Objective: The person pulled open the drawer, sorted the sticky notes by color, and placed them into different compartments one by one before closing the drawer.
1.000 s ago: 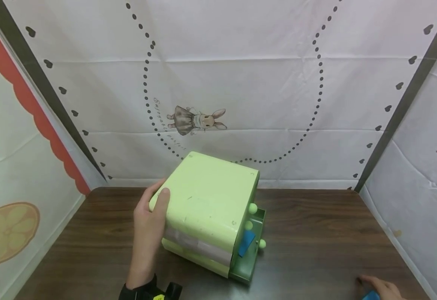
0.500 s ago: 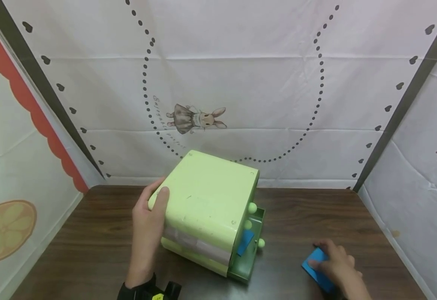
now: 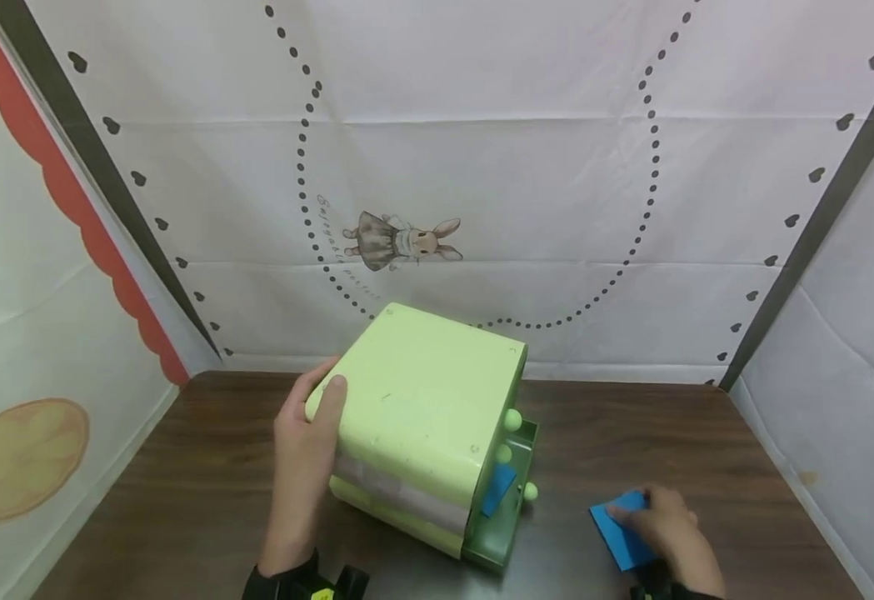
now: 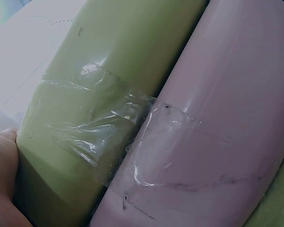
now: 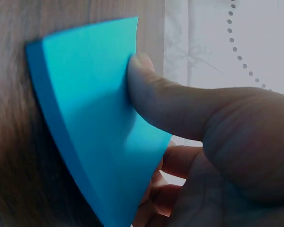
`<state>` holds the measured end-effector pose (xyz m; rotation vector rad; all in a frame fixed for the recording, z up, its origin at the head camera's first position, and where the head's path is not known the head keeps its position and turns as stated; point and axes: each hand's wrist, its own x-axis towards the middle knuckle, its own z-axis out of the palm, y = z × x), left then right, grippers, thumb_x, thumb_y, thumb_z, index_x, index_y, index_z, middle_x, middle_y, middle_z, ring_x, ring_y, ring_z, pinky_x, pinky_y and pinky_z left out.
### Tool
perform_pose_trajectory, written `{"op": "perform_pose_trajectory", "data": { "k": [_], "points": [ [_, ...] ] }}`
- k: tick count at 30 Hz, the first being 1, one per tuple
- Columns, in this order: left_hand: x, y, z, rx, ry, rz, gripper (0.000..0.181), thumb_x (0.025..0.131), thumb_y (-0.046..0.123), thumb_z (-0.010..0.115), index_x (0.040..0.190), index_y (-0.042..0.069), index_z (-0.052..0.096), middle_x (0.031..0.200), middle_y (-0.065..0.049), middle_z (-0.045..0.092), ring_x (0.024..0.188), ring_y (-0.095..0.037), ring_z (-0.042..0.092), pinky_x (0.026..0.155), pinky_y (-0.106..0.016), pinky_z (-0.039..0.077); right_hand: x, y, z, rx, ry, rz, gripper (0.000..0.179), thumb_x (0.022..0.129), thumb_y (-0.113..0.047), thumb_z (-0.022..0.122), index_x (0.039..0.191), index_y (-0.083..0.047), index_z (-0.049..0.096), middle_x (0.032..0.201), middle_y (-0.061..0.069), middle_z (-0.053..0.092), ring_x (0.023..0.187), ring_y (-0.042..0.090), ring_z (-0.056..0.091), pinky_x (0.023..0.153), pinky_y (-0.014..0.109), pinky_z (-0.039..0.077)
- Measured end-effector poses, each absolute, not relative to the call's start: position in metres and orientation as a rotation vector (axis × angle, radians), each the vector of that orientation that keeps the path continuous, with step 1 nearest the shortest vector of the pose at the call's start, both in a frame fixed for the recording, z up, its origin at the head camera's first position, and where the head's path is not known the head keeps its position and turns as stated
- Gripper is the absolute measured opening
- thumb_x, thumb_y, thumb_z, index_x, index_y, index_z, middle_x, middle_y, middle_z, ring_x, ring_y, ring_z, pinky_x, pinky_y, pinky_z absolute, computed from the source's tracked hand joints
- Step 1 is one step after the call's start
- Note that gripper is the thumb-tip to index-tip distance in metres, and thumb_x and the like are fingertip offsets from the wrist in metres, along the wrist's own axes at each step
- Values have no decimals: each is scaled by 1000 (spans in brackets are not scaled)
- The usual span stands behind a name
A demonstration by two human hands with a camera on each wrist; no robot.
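A light green drawer cabinet [image 3: 422, 408] stands at an angle on the table. My left hand [image 3: 307, 437] grips its left corner, thumb on top. The lowest drawer [image 3: 491, 546], dark green inside, is pulled out to the right, and a flat blue piece [image 3: 498, 488] lies in it. Over to the right, my right hand [image 3: 669, 533] pinches a blue sticky note pad [image 3: 622, 546]. In the right wrist view, the thumb [image 5: 156, 101] presses on the pad's broad face [image 5: 90, 90] and the fingers are partly hidden behind it, close over the table.
The dark wood table [image 3: 601, 433] ends at a white printed cloth wall [image 3: 526, 183], with similar panels at both sides. Round green knobs [image 3: 512, 419] jut from the cabinet's drawer side. Clear tape [image 4: 92, 137] bridges its green shell and a pinkish front panel [image 4: 217, 113].
My right hand has come in from the lower right edge with the blue sticky note pad, moving left toward the cabinet. The left hand keeps its grip on the cabinet.
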<state>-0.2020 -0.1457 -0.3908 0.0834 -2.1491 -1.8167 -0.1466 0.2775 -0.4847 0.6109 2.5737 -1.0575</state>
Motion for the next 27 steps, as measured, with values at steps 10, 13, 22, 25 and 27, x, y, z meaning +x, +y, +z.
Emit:
{"op": "perform_pose_trajectory", "data": {
  "k": [10, 13, 22, 25, 27],
  "points": [
    [-203, -144, -390, 79, -2156, -1818, 39, 107, 48, 61, 142, 32, 67, 122, -7, 63, 82, -20, 63, 70, -29, 54, -148, 297, -486, 547, 2505, -1247, 51, 109, -36, 61, 128, 12, 62, 122, 31, 63, 112, 47, 61, 90, 59, 52],
    [-203, -143, -391, 80, -2149, -1807, 39, 107, 50, 61, 142, 33, 67, 119, -8, 64, 83, -21, 64, 70, -30, 54, -147, 297, -479, 576, 2469, -1359, 49, 109, -35, 62, 128, 9, 64, 119, 25, 66, 104, 37, 66, 84, 51, 56],
    [-205, -143, -393, 64, -2130, -1781, 40, 107, 51, 61, 141, 31, 69, 121, -5, 65, 85, -25, 65, 71, -31, 55, -146, 272, -453, 449, 2520, -1757, 40, 109, -17, 65, 136, 12, 59, 109, 15, 71, 92, 26, 72, 81, 39, 62],
    [-205, -143, -393, 60, -2128, -1789, 40, 107, 50, 61, 141, 30, 69, 123, -6, 65, 84, -25, 65, 70, -30, 55, -144, 265, -448, 435, 2530, -1804, 40, 109, -13, 63, 140, 11, 58, 111, 18, 70, 93, 26, 72, 80, 39, 62],
    [-204, -142, -393, 53, -2126, -1795, 40, 107, 49, 61, 141, 30, 69, 123, -6, 65, 83, -25, 64, 69, -31, 55, -144, 263, -446, 442, 2535, -1802, 39, 110, -13, 61, 142, 10, 58, 118, 21, 69, 95, 26, 72, 81, 40, 62]
  ]
}}
